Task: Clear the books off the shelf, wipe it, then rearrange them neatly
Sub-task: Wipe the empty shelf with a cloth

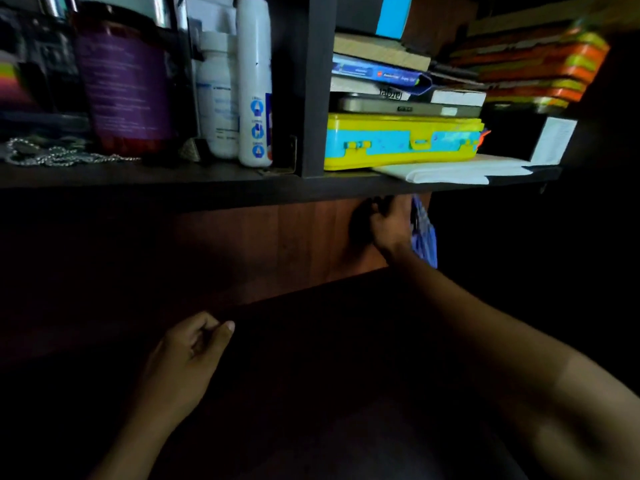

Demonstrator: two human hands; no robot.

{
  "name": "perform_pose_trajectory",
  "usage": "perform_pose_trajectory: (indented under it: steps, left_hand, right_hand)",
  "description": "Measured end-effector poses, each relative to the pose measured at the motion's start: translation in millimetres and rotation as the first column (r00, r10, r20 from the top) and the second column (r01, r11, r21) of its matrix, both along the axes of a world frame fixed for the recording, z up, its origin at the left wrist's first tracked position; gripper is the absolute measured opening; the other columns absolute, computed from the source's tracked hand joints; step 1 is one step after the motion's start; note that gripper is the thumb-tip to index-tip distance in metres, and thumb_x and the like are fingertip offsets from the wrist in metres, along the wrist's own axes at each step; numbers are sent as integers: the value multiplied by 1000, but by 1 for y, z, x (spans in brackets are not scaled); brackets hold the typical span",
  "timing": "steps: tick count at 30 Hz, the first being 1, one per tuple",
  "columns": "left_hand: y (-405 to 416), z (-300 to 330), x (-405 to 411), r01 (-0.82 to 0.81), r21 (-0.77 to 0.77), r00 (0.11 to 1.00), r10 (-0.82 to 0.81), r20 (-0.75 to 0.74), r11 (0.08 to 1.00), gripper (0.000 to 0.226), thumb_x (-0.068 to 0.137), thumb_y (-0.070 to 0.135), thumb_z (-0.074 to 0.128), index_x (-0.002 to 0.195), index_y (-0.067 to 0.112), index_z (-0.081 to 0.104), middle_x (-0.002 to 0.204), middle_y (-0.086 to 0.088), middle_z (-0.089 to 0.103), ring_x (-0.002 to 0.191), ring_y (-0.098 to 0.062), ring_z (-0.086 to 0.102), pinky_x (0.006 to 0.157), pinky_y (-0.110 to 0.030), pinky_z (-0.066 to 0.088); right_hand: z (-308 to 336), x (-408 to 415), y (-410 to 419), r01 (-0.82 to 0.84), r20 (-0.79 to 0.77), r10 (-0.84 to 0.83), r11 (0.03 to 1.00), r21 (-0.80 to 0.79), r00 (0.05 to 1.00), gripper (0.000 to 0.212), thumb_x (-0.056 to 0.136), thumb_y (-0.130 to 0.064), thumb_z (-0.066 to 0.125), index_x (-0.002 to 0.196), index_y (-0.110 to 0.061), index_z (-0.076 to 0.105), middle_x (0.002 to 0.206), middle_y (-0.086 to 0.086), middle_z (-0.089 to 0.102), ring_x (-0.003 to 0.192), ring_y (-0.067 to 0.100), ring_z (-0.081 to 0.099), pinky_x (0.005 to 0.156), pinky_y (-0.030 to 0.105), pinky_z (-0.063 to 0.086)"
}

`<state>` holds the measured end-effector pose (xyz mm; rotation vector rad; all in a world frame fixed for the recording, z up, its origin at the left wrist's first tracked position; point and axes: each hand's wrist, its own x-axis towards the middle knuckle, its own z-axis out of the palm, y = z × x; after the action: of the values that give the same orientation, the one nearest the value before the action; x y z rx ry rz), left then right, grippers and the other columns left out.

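Note:
A dark shelf board runs across the view. In its right compartment a stack of books lies flat on a grey case and a yellow and blue box. Below that board my right hand reaches into the dark lower compartment against the brown back panel, with a blue and purple cloth hanging at its far side; the grip on it is partly hidden. My left hand hovers low in the dark, fingers loosely curled, holding nothing.
The left compartment holds a purple canister, a white bottle, a tall white spray can and a bead chain. White folded paper overhangs the shelf edge. Orange and yellow folders are stacked at right.

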<state>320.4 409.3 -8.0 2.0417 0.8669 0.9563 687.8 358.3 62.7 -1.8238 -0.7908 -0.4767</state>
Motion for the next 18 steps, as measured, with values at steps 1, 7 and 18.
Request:
perform_pose_trajectory:
  steps: [1,7,18]
  left_hand:
    - [1,0,0,1,-4,1000,-1,-5,1000,33,96,37,63,73,13,61,54,-1,50,46,-6,46,55,-31,34]
    - [3,-1,-2,-23,39,1000,23,-1,999,34,97,36,62,72,13,59,59,-3,55,56,-15,54,55,-29,36]
    - [10,-5,2,-55,14,996,54,68,998,34,97,33,64,74,10,57,55,5,43,48,-7,42,52,-27,30]
  right_hand:
    - [10,-24,7,-25,25,26,998,-56,999,59,79,-25,47,127,8,54,131,33,52,128,48,46,115,54,32]
    - [-51,-98,14,-25,655,590,751,-659,472,64,99,-16,41,159,-6,22,167,17,18,154,40,7,125,54,13]
    - [-4,-127,48,-59,519,234,942,-331,822,59,93,-7,47,149,8,36,152,34,37,142,50,34,124,39,7]
